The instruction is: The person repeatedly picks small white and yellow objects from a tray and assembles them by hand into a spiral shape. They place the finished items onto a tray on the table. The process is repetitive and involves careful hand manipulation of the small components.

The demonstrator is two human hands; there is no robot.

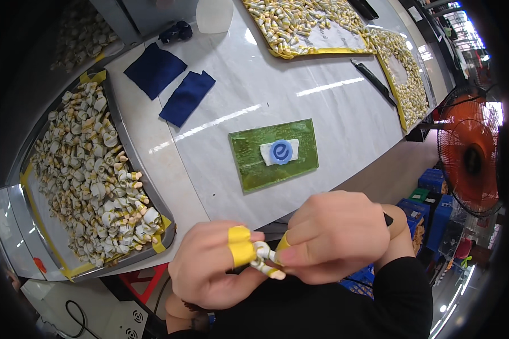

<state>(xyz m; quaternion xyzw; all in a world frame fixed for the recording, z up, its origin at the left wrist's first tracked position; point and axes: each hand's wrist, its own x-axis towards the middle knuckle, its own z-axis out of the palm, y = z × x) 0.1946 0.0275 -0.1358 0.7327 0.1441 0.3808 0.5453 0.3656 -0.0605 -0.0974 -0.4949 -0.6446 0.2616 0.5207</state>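
Note:
In front of my body, both hands meet at a small white figurine part (259, 252) with yellow bands and a flesh-coloured tip. My left hand (212, 265) is closed on it between thumb and fingers, with yellow tape around one finger. My right hand (336, 237) is closed too, its thumb pressing at the part's right side; yellow tape shows on a finger. From the outer edge of the right fist pokes the dark end of a tool handle (388, 219); the rest of that tool is hidden in the hand.
On the left, a tray (165, 226) holds a heap of similar parts. A green mat (254, 178) bears a white pad and round blue piece (281, 152). Blue cloths (188, 99), a black cutter knife (373, 82) and trays of small pieces (288, 55) lie beyond. An orange fan (470, 155) stands right.

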